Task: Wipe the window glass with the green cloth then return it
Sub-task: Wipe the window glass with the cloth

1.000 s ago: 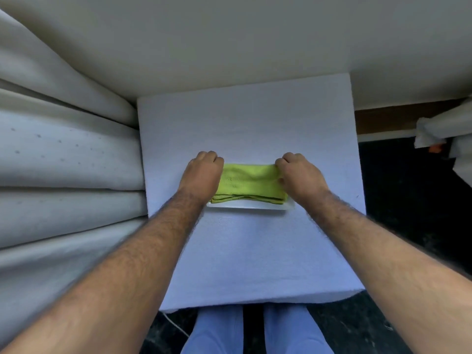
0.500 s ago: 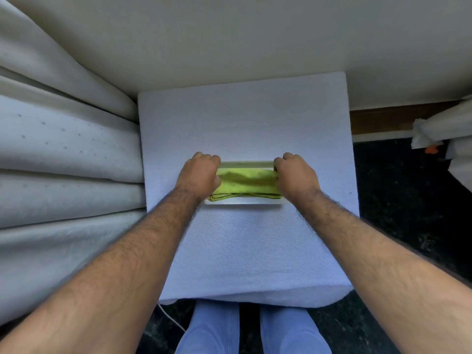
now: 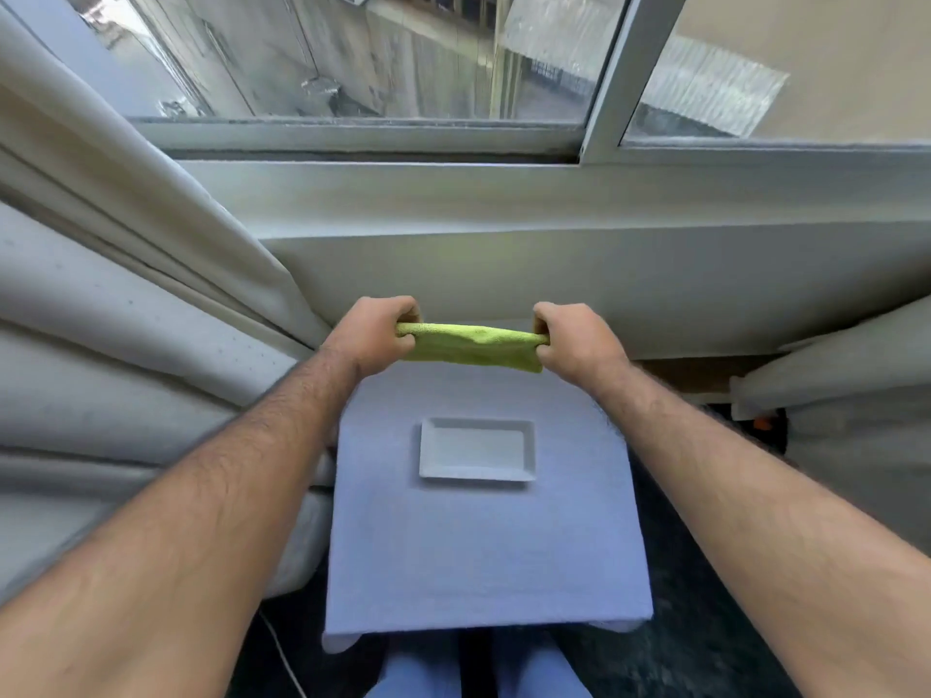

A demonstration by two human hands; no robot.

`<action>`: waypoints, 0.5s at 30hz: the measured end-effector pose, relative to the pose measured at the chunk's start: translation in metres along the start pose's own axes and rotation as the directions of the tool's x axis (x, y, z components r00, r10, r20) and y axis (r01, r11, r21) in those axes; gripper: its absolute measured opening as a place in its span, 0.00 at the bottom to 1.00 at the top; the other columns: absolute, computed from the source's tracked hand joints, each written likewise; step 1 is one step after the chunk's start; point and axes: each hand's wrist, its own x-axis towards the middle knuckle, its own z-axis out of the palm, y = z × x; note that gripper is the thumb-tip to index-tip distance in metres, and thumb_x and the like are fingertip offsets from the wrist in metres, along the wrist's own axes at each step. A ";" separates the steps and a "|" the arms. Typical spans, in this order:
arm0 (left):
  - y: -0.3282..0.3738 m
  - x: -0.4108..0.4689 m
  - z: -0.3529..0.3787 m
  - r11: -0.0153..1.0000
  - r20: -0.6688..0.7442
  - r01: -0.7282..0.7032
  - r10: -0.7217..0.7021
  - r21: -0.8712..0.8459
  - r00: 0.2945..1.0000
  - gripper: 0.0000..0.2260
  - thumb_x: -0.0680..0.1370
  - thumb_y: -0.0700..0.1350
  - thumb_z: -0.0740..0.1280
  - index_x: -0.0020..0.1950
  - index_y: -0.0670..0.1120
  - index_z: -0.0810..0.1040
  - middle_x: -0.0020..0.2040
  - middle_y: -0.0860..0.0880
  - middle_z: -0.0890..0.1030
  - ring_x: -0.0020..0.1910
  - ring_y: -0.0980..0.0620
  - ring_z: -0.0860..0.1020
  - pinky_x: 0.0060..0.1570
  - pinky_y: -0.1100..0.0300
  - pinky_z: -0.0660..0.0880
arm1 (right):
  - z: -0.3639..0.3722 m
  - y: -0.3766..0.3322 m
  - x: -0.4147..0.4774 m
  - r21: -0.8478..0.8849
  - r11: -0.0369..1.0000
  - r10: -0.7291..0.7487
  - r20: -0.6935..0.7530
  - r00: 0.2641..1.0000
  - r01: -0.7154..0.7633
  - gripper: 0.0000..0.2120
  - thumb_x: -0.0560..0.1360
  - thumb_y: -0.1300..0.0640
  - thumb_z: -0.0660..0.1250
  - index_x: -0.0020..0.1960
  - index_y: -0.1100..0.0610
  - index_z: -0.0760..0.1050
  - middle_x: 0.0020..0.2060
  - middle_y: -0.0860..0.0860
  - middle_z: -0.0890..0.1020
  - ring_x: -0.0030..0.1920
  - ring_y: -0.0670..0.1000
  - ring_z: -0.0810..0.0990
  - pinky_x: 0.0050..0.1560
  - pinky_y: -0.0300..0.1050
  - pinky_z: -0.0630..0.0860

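Now, going left to right: the left hand (image 3: 375, 335) has its fingers (image 3: 403, 308) curled shut over the left end of the green cloth (image 3: 471, 346), thumb below and knuckles on top. The cloth spans the gap between the two fists, still folded into a thick band, its long axis running straight from one hand to the other and roughly parallel to the sill. It hangs clear in the air, touching only the hands, with a slight droop toward its lower right corner. The right hand (image 3: 579, 340) closes the other end the same way, its fingers (image 3: 546, 314) pinched together on the fold.

Ahead of and above the fingers lies the window glass (image 3: 403, 52), beyond the grey sill and frame, so the cloth must travel up and forward to meet it. Both hands sit at about the same reach from the pane; neither is clearly nearer. Below and behind the fingers, on the white-covered table (image 3: 478, 556), the shallow white tray (image 3: 476, 426) stands bare, probably where the cloth goes back. Left of the left hand, the curtain (image 3: 126, 234) hangs close by.
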 end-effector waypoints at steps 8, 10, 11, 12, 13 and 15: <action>0.076 -0.017 -0.175 0.989 -0.273 -0.116 0.086 -0.093 0.958 0.16 0.73 0.32 0.68 0.56 0.44 0.87 0.49 0.43 0.88 0.50 0.44 0.84 0.58 0.53 0.81 | -0.182 -0.065 -0.028 -0.038 0.992 -0.129 -0.281 0.951 0.124 0.15 0.73 0.66 0.67 0.56 0.56 0.86 0.51 0.58 0.88 0.53 0.61 0.84 0.52 0.48 0.79; 0.096 -0.020 -0.218 0.977 -0.336 -0.162 0.107 -0.138 0.936 0.16 0.74 0.31 0.68 0.56 0.44 0.88 0.48 0.44 0.88 0.47 0.47 0.83 0.58 0.54 0.81 | -0.225 -0.082 -0.035 -0.050 0.989 -0.149 -0.347 0.926 0.140 0.14 0.74 0.66 0.67 0.55 0.57 0.86 0.50 0.58 0.88 0.46 0.57 0.80 0.48 0.45 0.77; 0.107 -0.024 -0.241 0.970 -0.372 -0.187 0.117 -0.158 0.921 0.15 0.74 0.31 0.69 0.56 0.44 0.88 0.48 0.43 0.88 0.46 0.49 0.82 0.57 0.55 0.80 | -0.248 -0.093 -0.039 -0.058 0.987 -0.160 -0.383 0.910 0.149 0.14 0.74 0.66 0.68 0.55 0.57 0.86 0.50 0.58 0.88 0.44 0.55 0.78 0.47 0.44 0.74; 0.116 -0.028 -0.264 0.961 -0.405 -0.209 0.121 -0.180 0.906 0.15 0.75 0.31 0.69 0.56 0.43 0.88 0.48 0.42 0.88 0.46 0.49 0.82 0.56 0.56 0.80 | -0.270 -0.103 -0.045 -0.062 0.986 -0.168 -0.414 0.894 0.157 0.13 0.75 0.66 0.68 0.55 0.57 0.86 0.49 0.57 0.88 0.43 0.54 0.77 0.47 0.43 0.73; 0.125 -0.032 -0.286 0.951 -0.436 -0.229 0.120 -0.207 0.892 0.14 0.75 0.32 0.70 0.57 0.43 0.88 0.49 0.42 0.88 0.46 0.49 0.82 0.54 0.57 0.80 | -0.293 -0.113 -0.051 -0.065 0.984 -0.176 -0.443 0.879 0.164 0.14 0.74 0.67 0.68 0.55 0.57 0.86 0.49 0.57 0.88 0.43 0.54 0.77 0.48 0.43 0.74; 0.142 -0.038 -0.330 0.930 -0.479 -0.257 0.105 -0.264 0.872 0.12 0.76 0.34 0.72 0.57 0.44 0.87 0.47 0.45 0.87 0.45 0.49 0.81 0.50 0.61 0.77 | -0.336 -0.133 -0.064 -0.080 0.978 -0.206 -0.499 0.842 0.192 0.15 0.74 0.67 0.67 0.56 0.57 0.87 0.49 0.58 0.88 0.45 0.57 0.80 0.50 0.46 0.80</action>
